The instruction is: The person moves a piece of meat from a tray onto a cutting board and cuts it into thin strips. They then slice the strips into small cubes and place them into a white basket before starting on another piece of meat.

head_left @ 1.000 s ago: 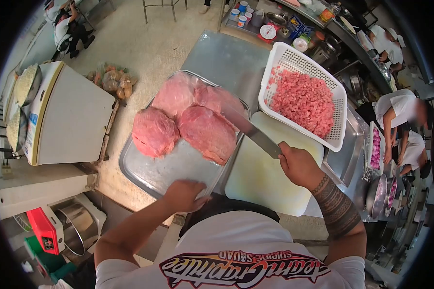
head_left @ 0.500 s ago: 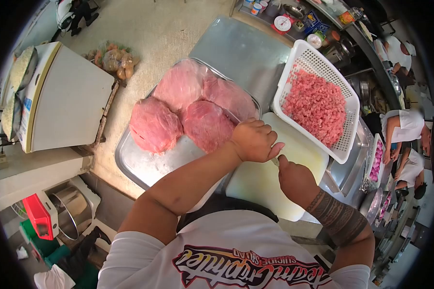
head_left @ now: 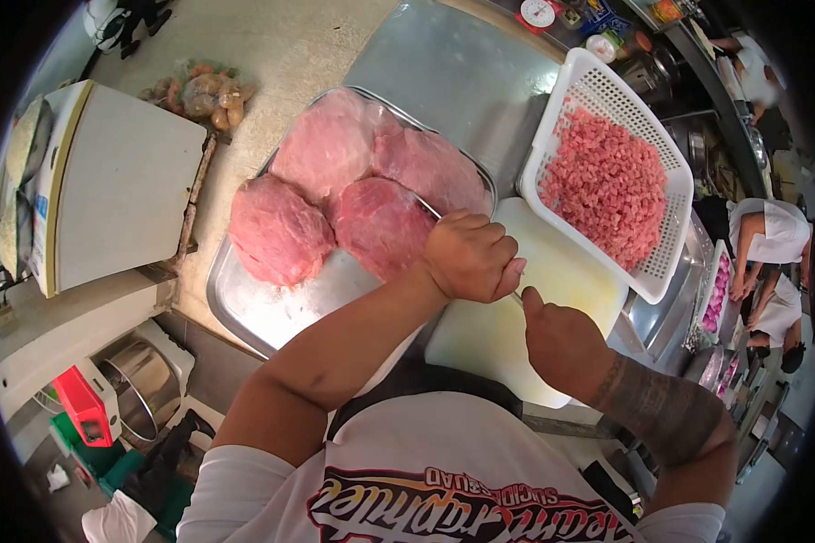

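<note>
While the right hand [head_left: 566, 346] grips a knife [head_left: 429, 209], the left hand [head_left: 474, 256] is curled over its blade, near the right but apart. Beneath them lies a white cutting board [head_left: 474, 346]. To its left, four large raw meat pieces [head_left: 382, 224] fill much of a metal tray [head_left: 264, 312]; the knife's far end reaches over them. Up to the right, a white basket [head_left: 678, 192] holds diced meat [head_left: 607, 185]. Farther off, people [head_left: 771, 228] lean forward.

A metal table [head_left: 453, 72] bears a tray [head_left: 272, 303], cutting board [head_left: 489, 339] and basket [head_left: 683, 181]

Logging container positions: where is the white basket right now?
In the head view, the white basket of diced meat sits on the person's right, beyond the right hand, at the cutting board's far edge.
</note>
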Demonstrator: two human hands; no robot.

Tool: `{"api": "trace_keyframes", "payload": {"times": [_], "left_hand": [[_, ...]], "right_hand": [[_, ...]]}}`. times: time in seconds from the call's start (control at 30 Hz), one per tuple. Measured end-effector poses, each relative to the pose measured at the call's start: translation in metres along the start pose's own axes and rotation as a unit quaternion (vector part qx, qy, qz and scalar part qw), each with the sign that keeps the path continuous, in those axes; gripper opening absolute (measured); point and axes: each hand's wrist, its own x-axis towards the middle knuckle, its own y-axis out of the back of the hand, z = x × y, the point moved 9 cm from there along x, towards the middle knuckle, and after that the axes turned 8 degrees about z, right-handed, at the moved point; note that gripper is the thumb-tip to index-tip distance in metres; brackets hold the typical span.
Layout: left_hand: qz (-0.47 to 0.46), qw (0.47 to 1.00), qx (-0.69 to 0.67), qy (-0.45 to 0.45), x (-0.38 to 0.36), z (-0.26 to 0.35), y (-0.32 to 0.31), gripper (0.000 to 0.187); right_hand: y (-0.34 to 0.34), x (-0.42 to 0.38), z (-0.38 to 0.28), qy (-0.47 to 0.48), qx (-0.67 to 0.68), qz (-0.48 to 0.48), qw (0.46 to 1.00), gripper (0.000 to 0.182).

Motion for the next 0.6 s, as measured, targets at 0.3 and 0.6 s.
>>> {"api": "trace_keyframes", "payload": {"times": [0.3, 0.6], "left_hand": [[-0.153, 0.988, -0.027, -0.022, -0.012, 0.010, -0.023, 0.047], [-0.483, 0.873, 0.043, 0.056, 0.003, -0.009, -0.073, 0.060]], "right_hand": [[-0.036, -0.001, 0.031, -0.071, 0.195, -0.012, 0.978, 0.035], [-0.022, 0.016, 0.072, -0.166, 0.274, -0.266, 0.909, 0.027]]}}
